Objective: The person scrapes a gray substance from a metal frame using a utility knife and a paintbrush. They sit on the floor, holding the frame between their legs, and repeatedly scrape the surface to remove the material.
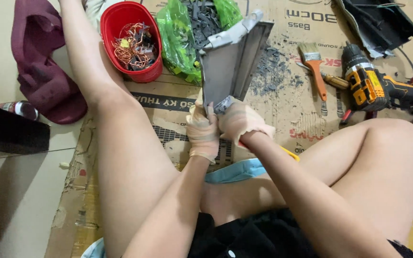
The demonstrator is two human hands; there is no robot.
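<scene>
Both my gloved hands grip the near end of a grey metal channel-shaped piece [233, 57], which tilts away from me toward a green plastic bag [180, 33] full of dark grey scraps. My left hand [201, 130] clasps the piece's lower left edge. My right hand [240, 120] wraps its lower right end, with a yellow-handled tool [290, 154] partly showing under the wrist. Dark grey fragments lie scattered on the cardboard [158, 98] beside the piece.
A red tub [132, 40] holds tangled copper wire at the upper left. A paintbrush [315, 67], a screwdriver [333, 80] and a yellow-black cordless drill [378, 88] lie to the right. A maroon cloth [41, 62] lies on the tiled floor at left. My bare legs frame the work area.
</scene>
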